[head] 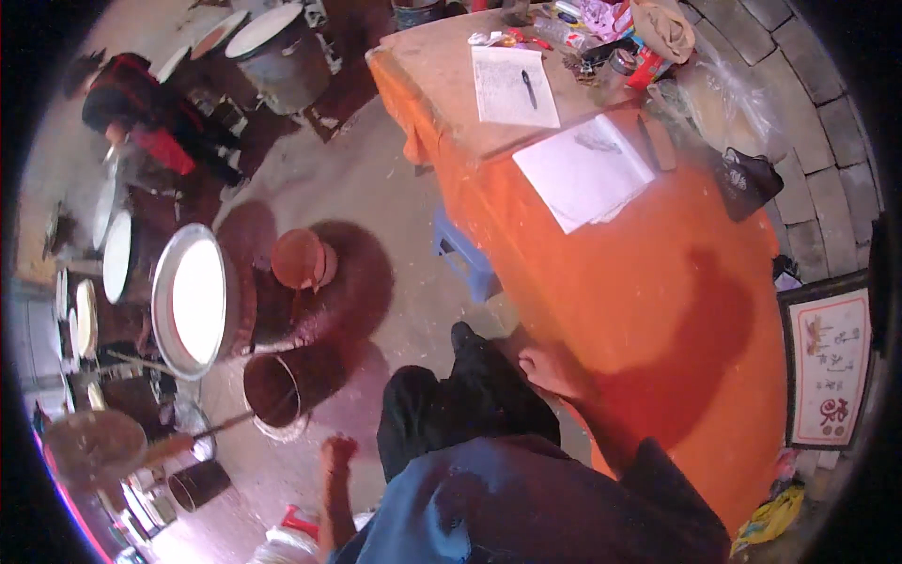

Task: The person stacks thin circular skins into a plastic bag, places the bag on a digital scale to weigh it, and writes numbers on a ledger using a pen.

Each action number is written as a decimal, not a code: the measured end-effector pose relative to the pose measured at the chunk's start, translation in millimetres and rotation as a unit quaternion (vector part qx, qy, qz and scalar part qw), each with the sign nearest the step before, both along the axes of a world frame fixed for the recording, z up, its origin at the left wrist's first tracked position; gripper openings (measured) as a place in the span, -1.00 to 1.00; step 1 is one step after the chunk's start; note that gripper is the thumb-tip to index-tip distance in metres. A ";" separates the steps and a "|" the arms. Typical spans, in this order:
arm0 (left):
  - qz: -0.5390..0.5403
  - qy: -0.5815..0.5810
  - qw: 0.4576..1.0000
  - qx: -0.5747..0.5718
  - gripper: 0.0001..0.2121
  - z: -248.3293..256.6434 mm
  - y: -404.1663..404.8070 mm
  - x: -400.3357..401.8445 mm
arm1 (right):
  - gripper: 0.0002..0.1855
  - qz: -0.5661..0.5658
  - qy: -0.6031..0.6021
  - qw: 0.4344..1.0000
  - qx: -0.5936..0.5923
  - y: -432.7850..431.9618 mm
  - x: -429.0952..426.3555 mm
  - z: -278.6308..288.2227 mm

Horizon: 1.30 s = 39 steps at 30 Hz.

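My left hand hangs at my left side above the concrete floor, its fingers curled in and nothing visible in them. My right hand is beside the near edge of a table with an orange cloth. Its fingers are bent, and I cannot tell whether they touch the cloth. To the left of my legs a deep bucket stands on the floor. Behind it are a reddish bucket and a wide metal basin whose inside is glaring white.
A blue plastic stool sits against the table. Open notebooks, a pen and a dark bag lie on top. A person bends over near large pots at upper left. A long-handled tool juts in at left.
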<state>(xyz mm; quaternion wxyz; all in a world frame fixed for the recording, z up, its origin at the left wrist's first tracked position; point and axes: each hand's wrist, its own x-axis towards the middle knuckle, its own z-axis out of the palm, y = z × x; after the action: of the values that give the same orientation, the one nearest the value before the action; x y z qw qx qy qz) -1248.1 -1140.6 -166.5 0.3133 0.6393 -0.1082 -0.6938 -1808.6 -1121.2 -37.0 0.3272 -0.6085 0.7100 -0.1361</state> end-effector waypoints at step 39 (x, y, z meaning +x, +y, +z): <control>-0.497 -0.369 0.660 -0.427 -0.86 41.5 -815.9 -142.6 | -0.93 0.034 0.050 0.974 -0.219 -870.6 -2.0 -56.8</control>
<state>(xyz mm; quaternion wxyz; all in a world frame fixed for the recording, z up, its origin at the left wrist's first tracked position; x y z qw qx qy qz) -1390.7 -1956.5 -124.9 0.0949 0.4905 -0.8005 -0.3311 -1810.6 -1991.8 -93.8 0.1549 -0.6952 0.6571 -0.2468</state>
